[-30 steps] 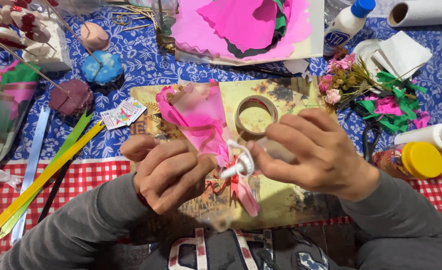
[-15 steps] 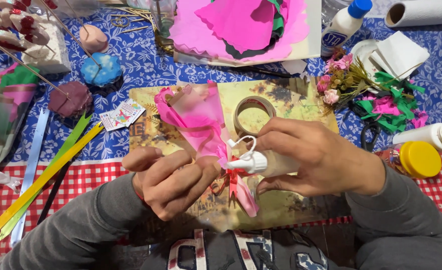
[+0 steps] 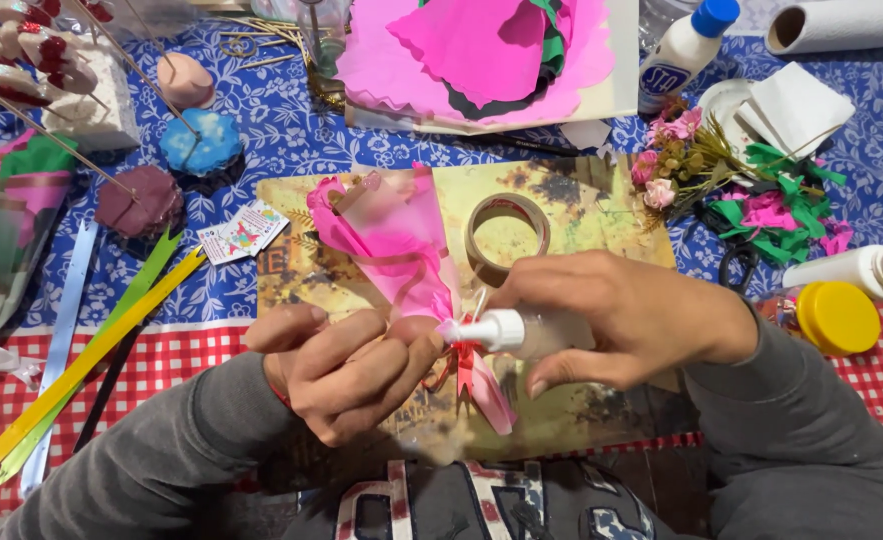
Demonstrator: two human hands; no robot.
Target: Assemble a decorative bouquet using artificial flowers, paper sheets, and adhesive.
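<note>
My left hand (image 3: pixel 346 365) pinches the narrow waist of a small pink paper cone bouquet (image 3: pixel 391 240) wrapped in clear film, tied with a red ribbon (image 3: pixel 464 360). Its wide end points away from me and its tail hangs toward my lap. My right hand (image 3: pixel 626 320) grips a small white glue bottle (image 3: pixel 516 330) lying sideways, its nozzle touching the bouquet at the ribbon knot. Both hands hover above a yellowish printed board (image 3: pixel 581 215).
A tape roll (image 3: pixel 506 230) lies on the board. Pink and green cut paper (image 3: pixel 491 50), a blue-capped glue bottle (image 3: pixel 686 45), a paper towel roll (image 3: pixel 841 25), small flowers (image 3: pixel 676 160), a yellow-lidded jar (image 3: pixel 836 317) and coloured ribbon strips (image 3: pixel 91 350) surround it.
The glue bottle's nozzle has moved left and now touches the bouquet's tied waist. My left hand has shifted its grip slightly and the bouquet has tilted a little.
</note>
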